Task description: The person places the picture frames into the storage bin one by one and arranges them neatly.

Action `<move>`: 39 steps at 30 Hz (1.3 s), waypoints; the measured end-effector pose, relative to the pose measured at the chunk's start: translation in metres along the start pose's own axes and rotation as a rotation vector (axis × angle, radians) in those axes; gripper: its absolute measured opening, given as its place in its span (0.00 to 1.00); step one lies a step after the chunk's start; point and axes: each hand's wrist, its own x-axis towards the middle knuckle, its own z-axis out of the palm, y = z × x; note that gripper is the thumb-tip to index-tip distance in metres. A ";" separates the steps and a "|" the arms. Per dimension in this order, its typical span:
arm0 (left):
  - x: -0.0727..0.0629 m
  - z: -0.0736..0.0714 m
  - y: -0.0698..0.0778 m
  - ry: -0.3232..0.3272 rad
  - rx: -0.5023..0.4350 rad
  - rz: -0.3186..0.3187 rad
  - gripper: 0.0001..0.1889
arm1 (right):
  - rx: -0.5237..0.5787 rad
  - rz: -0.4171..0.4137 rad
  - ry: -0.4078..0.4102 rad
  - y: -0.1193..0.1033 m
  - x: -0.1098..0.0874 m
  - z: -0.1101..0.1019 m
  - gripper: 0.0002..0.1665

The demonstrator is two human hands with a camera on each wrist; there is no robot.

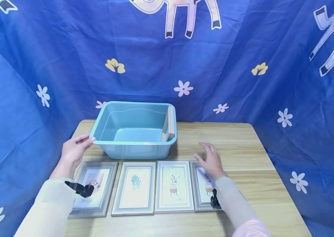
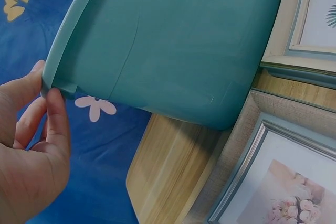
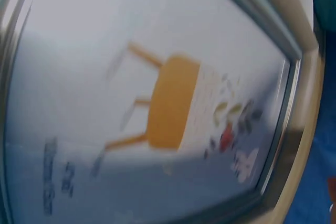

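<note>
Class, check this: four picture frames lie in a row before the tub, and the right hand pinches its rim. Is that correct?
Wrong hand: the head view shows the left hand pinching the tub's rim. The four picture frames are as stated.

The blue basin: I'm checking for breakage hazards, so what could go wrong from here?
The left hand pinches the blue basin at one corner only, so pulling might tip it and topple the frame-like piece standing inside. The right sleeve passes above the rightmost tabletop frame and could nudge it.

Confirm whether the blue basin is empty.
Not empty: in the head view, a frame-like piece stands on edge inside the blue basin, by its right side.
</note>
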 end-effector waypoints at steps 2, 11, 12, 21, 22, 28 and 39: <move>0.001 0.000 0.000 0.000 -0.002 0.004 0.37 | 0.004 0.010 -0.013 0.006 -0.001 -0.003 0.38; 0.001 0.000 0.000 0.010 0.008 -0.017 0.38 | 0.027 0.073 -0.044 0.031 -0.007 -0.015 0.37; 0.000 0.000 0.001 0.012 0.014 -0.019 0.38 | 0.033 0.086 -0.052 0.034 -0.008 -0.016 0.37; -0.001 0.001 0.003 0.007 0.008 -0.010 0.37 | 0.061 0.224 -0.134 0.052 -0.014 -0.021 0.41; -0.001 0.001 0.003 0.003 0.003 -0.008 0.37 | 0.062 0.236 -0.138 0.054 -0.015 -0.022 0.41; -0.002 0.002 0.003 -0.004 -0.012 -0.015 0.37 | 0.089 0.268 -0.166 0.063 -0.019 -0.027 0.44; -0.002 0.001 0.003 0.008 -0.001 -0.025 0.37 | 0.170 0.321 -0.158 0.075 -0.026 -0.030 0.43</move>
